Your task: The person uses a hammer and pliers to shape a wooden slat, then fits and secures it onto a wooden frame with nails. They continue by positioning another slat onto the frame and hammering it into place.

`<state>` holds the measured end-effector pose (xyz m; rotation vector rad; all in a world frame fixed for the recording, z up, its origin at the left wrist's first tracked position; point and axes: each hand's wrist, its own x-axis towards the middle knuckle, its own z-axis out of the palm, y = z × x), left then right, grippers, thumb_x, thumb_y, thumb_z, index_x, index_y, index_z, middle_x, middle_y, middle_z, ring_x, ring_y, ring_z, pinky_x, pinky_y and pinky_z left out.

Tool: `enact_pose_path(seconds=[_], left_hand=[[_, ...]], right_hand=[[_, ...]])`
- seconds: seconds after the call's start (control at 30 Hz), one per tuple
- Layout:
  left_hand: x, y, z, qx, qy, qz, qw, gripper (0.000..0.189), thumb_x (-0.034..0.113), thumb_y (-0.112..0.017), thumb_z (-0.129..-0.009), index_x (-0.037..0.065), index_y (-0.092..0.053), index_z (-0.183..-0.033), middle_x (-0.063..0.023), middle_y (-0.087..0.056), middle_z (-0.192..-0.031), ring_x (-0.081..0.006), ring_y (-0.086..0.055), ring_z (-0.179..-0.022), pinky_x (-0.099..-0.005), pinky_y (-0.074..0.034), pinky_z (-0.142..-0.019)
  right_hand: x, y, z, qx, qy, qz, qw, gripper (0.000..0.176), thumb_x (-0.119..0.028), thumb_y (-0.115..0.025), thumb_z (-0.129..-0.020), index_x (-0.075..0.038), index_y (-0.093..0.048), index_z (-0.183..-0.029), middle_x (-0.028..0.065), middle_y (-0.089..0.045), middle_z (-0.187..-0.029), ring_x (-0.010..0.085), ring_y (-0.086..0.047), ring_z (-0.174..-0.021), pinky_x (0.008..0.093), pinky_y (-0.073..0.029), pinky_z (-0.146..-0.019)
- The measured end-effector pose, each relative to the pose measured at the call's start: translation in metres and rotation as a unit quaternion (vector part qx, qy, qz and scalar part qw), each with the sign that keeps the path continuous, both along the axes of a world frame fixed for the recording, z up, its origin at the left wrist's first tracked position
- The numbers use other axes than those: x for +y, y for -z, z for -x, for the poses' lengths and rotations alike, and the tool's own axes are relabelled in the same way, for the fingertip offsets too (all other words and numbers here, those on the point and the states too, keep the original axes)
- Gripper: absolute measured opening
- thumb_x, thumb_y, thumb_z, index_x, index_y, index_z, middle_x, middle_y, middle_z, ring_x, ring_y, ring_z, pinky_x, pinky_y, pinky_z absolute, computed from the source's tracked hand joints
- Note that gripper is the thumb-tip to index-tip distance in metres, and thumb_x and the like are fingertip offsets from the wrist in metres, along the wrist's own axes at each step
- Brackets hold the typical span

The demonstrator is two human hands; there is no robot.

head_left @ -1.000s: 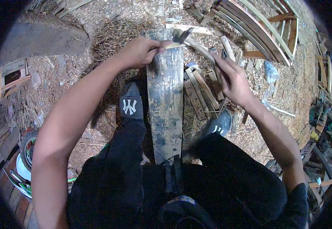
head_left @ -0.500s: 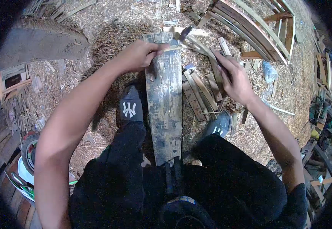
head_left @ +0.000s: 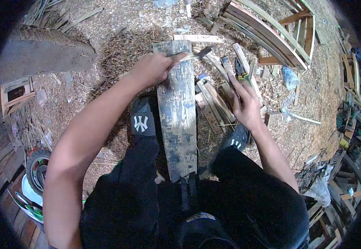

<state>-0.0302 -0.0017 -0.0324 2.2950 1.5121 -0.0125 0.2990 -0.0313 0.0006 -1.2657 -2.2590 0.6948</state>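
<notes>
A narrow, worn plank [head_left: 176,120] runs away from me between my legs, its dark paint flaking. At its far end my left hand [head_left: 153,68] is closed on a thin pale wood strip [head_left: 190,56] lying across the plank. My right hand [head_left: 245,101], to the right of the plank, is wrapped round the pale handle of a short tool. The tool's dark metal head [head_left: 206,51] is close to the strip's right end; its exact kind is unclear.
Several cut wood pieces [head_left: 210,106] lie right of the plank, near my right shoe [head_left: 237,139]. A curved slatted wooden frame [head_left: 267,31] stands at the upper right, a thick timber [head_left: 52,52] at the left. Wood chips cover the ground.
My right hand has come down and slightly left, and the tool's head has dropped nearer the strip. My left hand has shifted slightly toward me, still gripping the strip.
</notes>
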Motion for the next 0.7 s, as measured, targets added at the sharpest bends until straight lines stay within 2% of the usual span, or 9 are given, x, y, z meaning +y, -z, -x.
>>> enact_pose_path(seconds=[0.1,0.13,0.27,0.37,0.43,0.5,0.57,0.63,0.7], left_hand=[[0.002,0.006,-0.001,0.018,-0.002,0.009,1.000,0.076,0.013,-0.058,-0.092,0.040,-0.032,-0.158,-0.0161,-0.065,-0.089,-0.0393,-0.069,-0.084,-0.0518,-0.059,-0.076],[0.002,0.008,0.001,0.021,0.008,-0.008,1.000,0.076,0.011,-0.056,-0.093,0.039,-0.032,-0.159,-0.0163,-0.068,-0.091,-0.0380,-0.071,-0.083,-0.0506,-0.060,-0.075],[0.002,0.005,-0.001,0.060,0.021,-0.011,0.998,0.080,0.007,-0.054,-0.092,0.038,-0.027,-0.161,-0.0170,-0.070,-0.093,-0.0365,-0.073,-0.083,-0.0501,-0.061,-0.074],[0.001,0.009,0.003,0.035,0.035,-0.027,0.998,0.083,0.007,-0.054,-0.091,0.038,-0.024,-0.161,-0.0168,-0.070,-0.096,-0.0371,-0.073,-0.084,-0.0508,-0.061,-0.074],[0.000,0.009,0.002,0.033,0.031,-0.031,0.998,0.083,0.007,-0.055,-0.090,0.038,-0.025,-0.160,-0.0166,-0.070,-0.097,-0.0378,-0.073,-0.083,-0.0508,-0.061,-0.074],[-0.001,0.009,0.002,0.031,0.028,-0.036,0.998,0.082,0.007,-0.055,-0.090,0.038,-0.026,-0.160,-0.0163,-0.070,-0.098,-0.0384,-0.072,-0.083,-0.0509,-0.061,-0.073],[0.000,0.008,0.001,0.039,0.024,-0.028,0.999,0.082,0.006,-0.055,-0.090,0.039,-0.027,-0.160,-0.0163,-0.070,-0.098,-0.0394,-0.072,-0.083,-0.0512,-0.061,-0.073],[0.001,0.014,0.003,0.036,0.030,-0.033,0.998,0.082,0.006,-0.055,-0.090,0.039,-0.027,-0.160,-0.0168,-0.070,-0.098,-0.0397,-0.072,-0.083,-0.0514,-0.060,-0.073],[0.003,0.017,0.003,0.034,0.036,-0.038,0.998,0.082,0.007,-0.055,-0.090,0.039,-0.027,-0.160,-0.0173,-0.070,-0.097,-0.0400,-0.072,-0.083,-0.0515,-0.060,-0.073]], right_hand=[[-0.007,0.010,-0.003,0.001,0.049,-0.019,0.999,0.059,0.008,-0.062,-0.089,-0.013,-0.060,-0.144,0.0170,-0.064,-0.102,0.0350,-0.065,-0.088,0.0416,-0.054,-0.084],[-0.011,0.017,-0.002,0.024,0.063,0.031,0.997,0.056,0.008,-0.061,-0.089,-0.009,-0.059,-0.143,0.0211,-0.065,-0.106,0.0354,-0.065,-0.097,0.0409,-0.052,-0.090],[-0.019,0.022,0.006,0.027,0.044,0.040,0.998,0.058,0.009,-0.060,-0.089,-0.010,-0.059,-0.144,0.0185,-0.064,-0.105,0.0335,-0.065,-0.097,0.0393,-0.052,-0.091],[-0.018,0.018,0.010,0.011,0.030,0.035,0.999,0.058,0.009,-0.060,-0.089,-0.010,-0.059,-0.143,0.0180,-0.063,-0.104,0.0332,-0.064,-0.096,0.0395,-0.052,-0.090],[-0.015,0.016,0.011,-0.010,0.026,0.048,0.998,0.056,0.009,-0.060,-0.090,-0.009,-0.059,-0.143,0.0176,-0.063,-0.103,0.0335,-0.064,-0.095,0.0398,-0.052,-0.089],[-0.015,0.016,0.011,0.039,0.050,0.041,0.997,0.056,0.008,-0.060,-0.090,-0.011,-0.059,-0.143,0.0172,-0.062,-0.103,0.0345,-0.064,-0.094,0.0405,-0.052,-0.089],[-0.015,0.013,0.012,0.032,0.057,0.033,0.997,0.056,0.007,-0.059,-0.090,-0.011,-0.059,-0.143,0.0172,-0.062,-0.103,0.0348,-0.064,-0.093,0.0405,-0.052,-0.088],[-0.014,0.014,0.011,-0.033,0.026,0.050,0.998,0.056,0.007,-0.059,-0.091,-0.010,-0.059,-0.144,0.0173,-0.063,-0.102,0.0341,-0.064,-0.092,0.0393,-0.053,-0.086],[-0.015,0.016,0.011,-0.042,0.014,0.033,0.998,0.055,0.006,-0.060,-0.092,-0.010,-0.059,-0.144,0.0173,-0.063,-0.103,0.0332,-0.064,-0.092,0.0395,-0.053,-0.085]])
